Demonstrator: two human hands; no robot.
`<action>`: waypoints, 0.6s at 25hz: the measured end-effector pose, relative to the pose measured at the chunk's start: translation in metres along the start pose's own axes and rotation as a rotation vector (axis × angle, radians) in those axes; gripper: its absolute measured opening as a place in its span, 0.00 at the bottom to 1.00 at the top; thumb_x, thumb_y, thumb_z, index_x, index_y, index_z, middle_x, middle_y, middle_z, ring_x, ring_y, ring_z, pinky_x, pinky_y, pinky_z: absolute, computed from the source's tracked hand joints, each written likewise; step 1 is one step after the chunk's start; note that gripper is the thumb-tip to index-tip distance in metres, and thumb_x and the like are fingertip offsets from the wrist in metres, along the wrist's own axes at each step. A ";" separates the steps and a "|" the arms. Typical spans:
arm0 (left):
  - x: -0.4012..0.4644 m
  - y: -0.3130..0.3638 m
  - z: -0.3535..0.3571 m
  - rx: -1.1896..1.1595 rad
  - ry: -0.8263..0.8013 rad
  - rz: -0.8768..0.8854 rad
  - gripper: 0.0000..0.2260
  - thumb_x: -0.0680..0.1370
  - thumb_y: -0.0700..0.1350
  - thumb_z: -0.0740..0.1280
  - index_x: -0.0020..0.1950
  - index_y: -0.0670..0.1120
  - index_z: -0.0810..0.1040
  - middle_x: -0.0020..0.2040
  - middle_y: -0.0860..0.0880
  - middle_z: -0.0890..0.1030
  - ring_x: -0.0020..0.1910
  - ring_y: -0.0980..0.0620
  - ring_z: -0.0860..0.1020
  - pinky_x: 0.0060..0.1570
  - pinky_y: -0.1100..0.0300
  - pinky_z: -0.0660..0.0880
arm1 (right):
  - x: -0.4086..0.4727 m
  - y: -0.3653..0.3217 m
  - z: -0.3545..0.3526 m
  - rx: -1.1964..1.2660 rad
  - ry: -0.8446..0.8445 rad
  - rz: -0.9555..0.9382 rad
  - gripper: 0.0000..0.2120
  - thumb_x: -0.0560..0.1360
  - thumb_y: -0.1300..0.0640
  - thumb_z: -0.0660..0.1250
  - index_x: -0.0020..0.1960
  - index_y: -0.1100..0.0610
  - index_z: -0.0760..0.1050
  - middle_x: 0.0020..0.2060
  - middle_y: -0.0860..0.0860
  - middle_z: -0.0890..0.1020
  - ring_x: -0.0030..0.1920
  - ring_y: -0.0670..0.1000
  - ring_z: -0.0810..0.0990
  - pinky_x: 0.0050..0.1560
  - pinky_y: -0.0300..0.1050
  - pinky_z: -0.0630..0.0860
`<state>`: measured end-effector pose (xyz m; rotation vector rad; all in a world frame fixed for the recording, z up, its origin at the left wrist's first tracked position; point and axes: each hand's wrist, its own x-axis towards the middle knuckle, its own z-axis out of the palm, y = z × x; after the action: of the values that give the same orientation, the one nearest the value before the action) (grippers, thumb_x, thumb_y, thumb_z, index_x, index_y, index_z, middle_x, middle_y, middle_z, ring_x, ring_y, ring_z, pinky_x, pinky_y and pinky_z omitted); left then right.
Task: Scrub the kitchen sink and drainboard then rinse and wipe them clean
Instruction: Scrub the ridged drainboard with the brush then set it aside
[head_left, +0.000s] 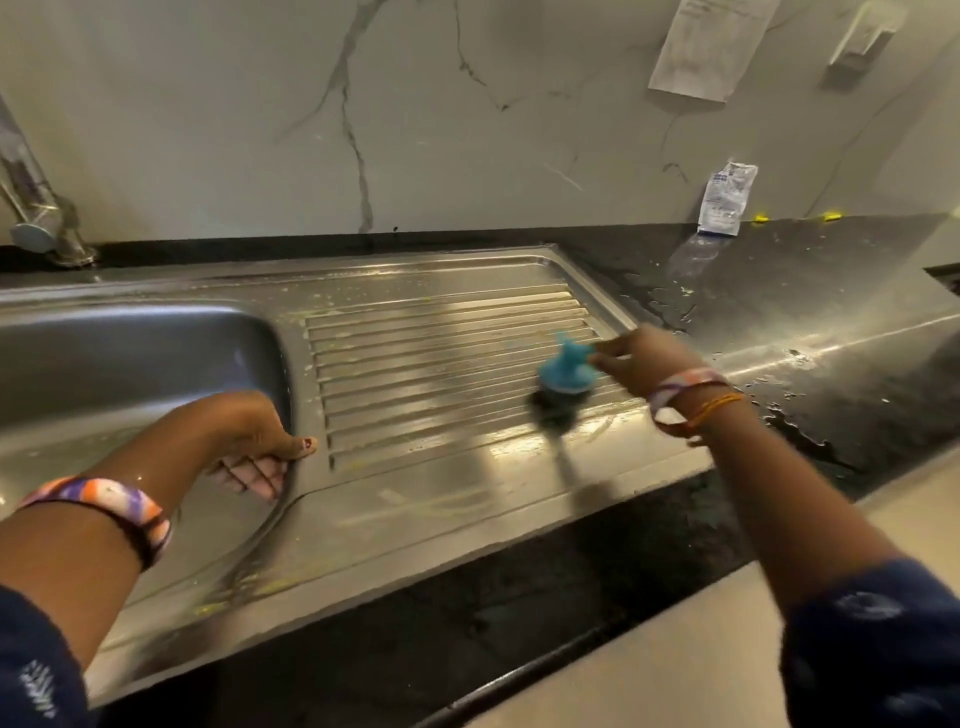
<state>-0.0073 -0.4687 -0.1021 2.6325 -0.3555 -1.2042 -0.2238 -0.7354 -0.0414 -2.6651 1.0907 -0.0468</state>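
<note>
While your left hand (257, 441) braced at the inner corner of the sink (119, 358), its fingers (249, 475) curled down over the steel rim into the basin and its thumb lay flat along the top of the rim, so that hand was gripping the sink's edge. A striped bangle (111, 501) sat on that forearm. Behind the basin, at the far left, the tap (39, 208) stood on the back ledge against the marble wall (415, 104).

To the right of your left hand ran the ribbed drainboard (447, 364), wet and streaked with pale yellowish residue along its borders. Near the drainboard's right end stood the scrub brush (563, 382), blue knob handle up and dark bristles down on the ribs; it was blurred.

Your right hand (649, 358) reached in from the right, and its fingers (610, 351) pinched the top of the blue handle. Bangles and an orange thread (711, 408) circled that wrist.

Further right, the dark bench (831, 291) carried puddles and droplets of water. A small white packet (727, 200) leaned against the wall at the back of the bench, and a paper sheet (706, 47) hung on the wall above it.
</note>
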 end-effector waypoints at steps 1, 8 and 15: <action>0.001 0.002 -0.002 0.003 -0.022 -0.020 0.20 0.80 0.55 0.59 0.35 0.42 0.73 0.24 0.50 0.80 0.20 0.57 0.78 0.29 0.65 0.68 | 0.007 0.030 -0.011 0.007 0.035 0.142 0.18 0.78 0.50 0.61 0.61 0.60 0.77 0.50 0.58 0.80 0.43 0.53 0.76 0.42 0.41 0.70; 0.000 0.002 -0.007 -0.102 -0.061 -0.042 0.17 0.77 0.52 0.65 0.38 0.39 0.75 0.32 0.44 0.81 0.34 0.49 0.78 0.37 0.60 0.69 | 0.011 0.001 -0.001 0.195 0.066 0.166 0.17 0.78 0.53 0.61 0.61 0.63 0.76 0.41 0.56 0.79 0.37 0.51 0.72 0.36 0.41 0.67; -0.010 0.005 -0.005 -0.073 -0.050 -0.046 0.17 0.79 0.53 0.62 0.38 0.42 0.74 0.27 0.48 0.81 0.26 0.54 0.78 0.35 0.64 0.67 | -0.025 -0.157 0.069 0.328 -0.107 -0.429 0.15 0.78 0.53 0.62 0.63 0.53 0.76 0.57 0.58 0.81 0.57 0.57 0.79 0.55 0.45 0.73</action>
<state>-0.0101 -0.4696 -0.0901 2.5658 -0.2558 -1.2744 -0.1255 -0.5954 -0.0674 -2.5127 0.4194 -0.1479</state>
